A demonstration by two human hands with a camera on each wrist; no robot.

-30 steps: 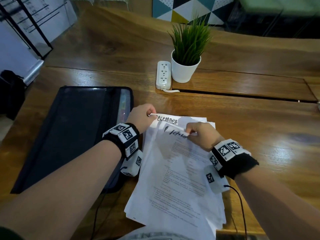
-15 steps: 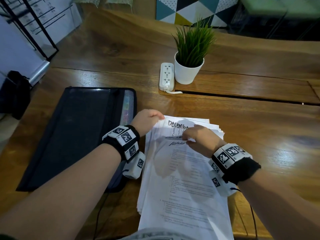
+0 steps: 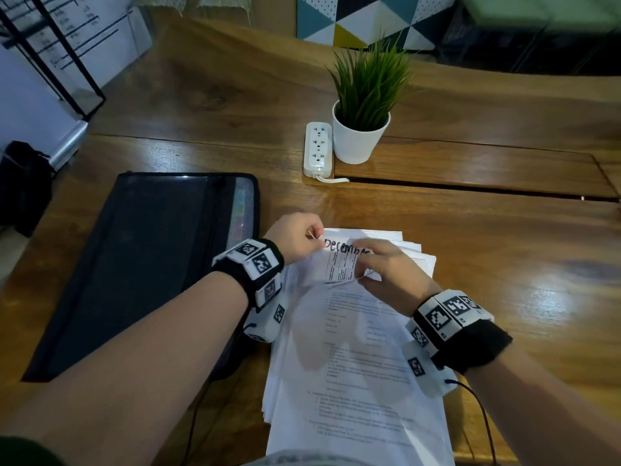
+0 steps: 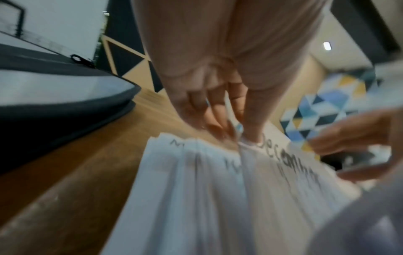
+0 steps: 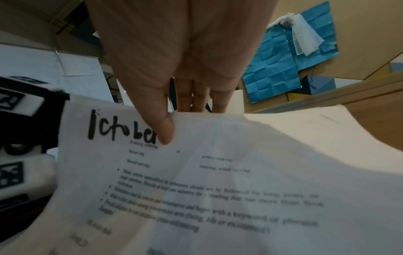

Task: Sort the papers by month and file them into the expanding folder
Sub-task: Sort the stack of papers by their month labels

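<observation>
Wooden planks of the desk (image 3: pixel 470 264) fill the head view, with a potted plant (image 3: pixel 364 105) and a white power strip (image 3: pixel 317 149) just beside it at the far side. On the desk near the person lies the stack of papers (image 3: pixel 356 364), its long axis running away from the person, the headings at the far end. To its left, close beside it, lies the black expanding folder (image 3: pixel 141 264), parallel to the stack; what is inside I cannot tell. The left hand (image 3: pixel 295 238) pinches the far left corner of a sheet headed "December" (image 3: pixel 339 247). The right hand (image 3: pixel 389 274) lifts the far end of the top sheet (image 3: pixel 342 274).

From the left wrist, blurred, the left hand (image 4: pixel 218 103) has thumb and fingers (image 4: pixel 218 119) pressed together on a sheet edge at the stack's (image 4: pixel 207 189) far end; the folder (image 4: pixel 65 96) lies at the left.

From the right wrist, the right hand (image 5: pixel 174 69) pinches the top sheet (image 5: pixel 218 181), headed "October", thumb on top beside the heading, the other fingers (image 5: pixel 191 96) behind the paper.
</observation>
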